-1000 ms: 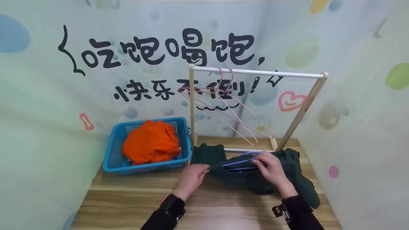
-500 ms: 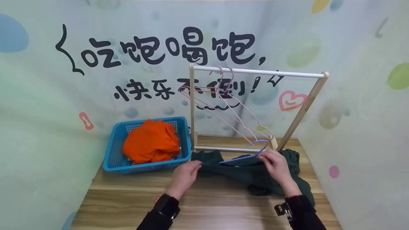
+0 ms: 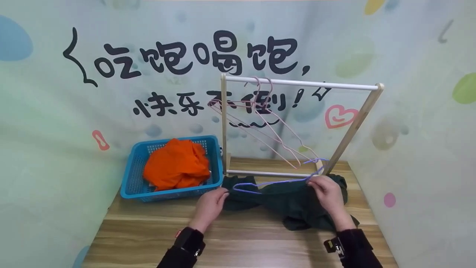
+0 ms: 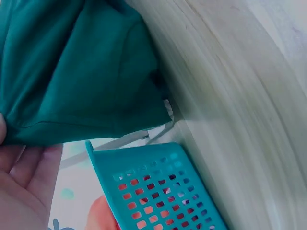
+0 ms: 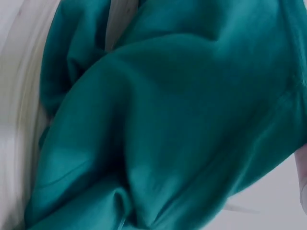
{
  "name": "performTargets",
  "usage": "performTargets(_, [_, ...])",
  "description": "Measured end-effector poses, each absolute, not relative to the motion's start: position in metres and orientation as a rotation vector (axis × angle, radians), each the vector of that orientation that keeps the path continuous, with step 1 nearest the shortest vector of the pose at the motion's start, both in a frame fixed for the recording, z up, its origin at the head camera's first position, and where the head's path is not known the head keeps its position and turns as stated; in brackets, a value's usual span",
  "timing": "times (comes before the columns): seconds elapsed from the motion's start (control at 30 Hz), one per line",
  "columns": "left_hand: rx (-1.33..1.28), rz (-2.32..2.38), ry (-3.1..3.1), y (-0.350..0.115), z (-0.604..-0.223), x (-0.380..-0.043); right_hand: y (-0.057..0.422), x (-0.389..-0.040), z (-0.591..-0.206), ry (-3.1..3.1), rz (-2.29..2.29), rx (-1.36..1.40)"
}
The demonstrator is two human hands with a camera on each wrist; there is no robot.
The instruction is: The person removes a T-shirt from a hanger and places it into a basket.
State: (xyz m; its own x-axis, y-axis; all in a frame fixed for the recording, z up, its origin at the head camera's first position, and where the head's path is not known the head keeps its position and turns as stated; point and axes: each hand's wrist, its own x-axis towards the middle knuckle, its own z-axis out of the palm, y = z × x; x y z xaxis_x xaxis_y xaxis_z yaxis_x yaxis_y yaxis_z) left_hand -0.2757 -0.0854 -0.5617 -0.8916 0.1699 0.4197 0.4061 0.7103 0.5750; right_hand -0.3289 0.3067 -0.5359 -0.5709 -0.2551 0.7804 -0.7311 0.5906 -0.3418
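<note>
A dark green garment lies bunched across the table in front of the rack. My left hand pinches its left edge beside the basket; the left wrist view shows the green cloth stretched from those fingers. My right hand pinches a blue-purple clothes hanger near its neck, at the garment's upper edge. The hanger's looped left end shows over the cloth near my left hand, and its hook points up toward the rack. Green folds fill the right wrist view, where only a finger is visible at the right.
A blue plastic basket with an orange cloth inside stands at the left. Behind the garment rises a clothes rack with a white top rail and wooden side posts. Pink hangers hang from the rail. A printed curtain encloses the table.
The hanger's hook has come into view and shifted right with my right hand. Its left end now shows above the cloth. My left hand has moved left, pulling the garment's edge.
</note>
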Motion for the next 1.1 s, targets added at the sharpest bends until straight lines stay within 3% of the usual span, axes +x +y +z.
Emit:
performTargets(0.3, [-0.586,-0.961,-2.797,-0.078,-0.542,-0.278,0.273,-0.33,-0.531,-2.166,0.74,0.9])
performTargets(0.43, [-0.712,-0.763,-2.806,-0.075,-0.543,-0.28,0.262,-0.33,-0.531,-2.158,0.737,0.916])
performTargets(0.6, [-0.722,-0.837,-2.759,-0.074,-0.549,-0.283,0.256,-0.33,-0.534,-2.185,0.809,0.918])
performTargets(1.1, [-0.641,-0.99,-2.685,-0.093,-0.554,-0.282,0.292,-0.324,-0.55,-2.562,0.714,0.893])
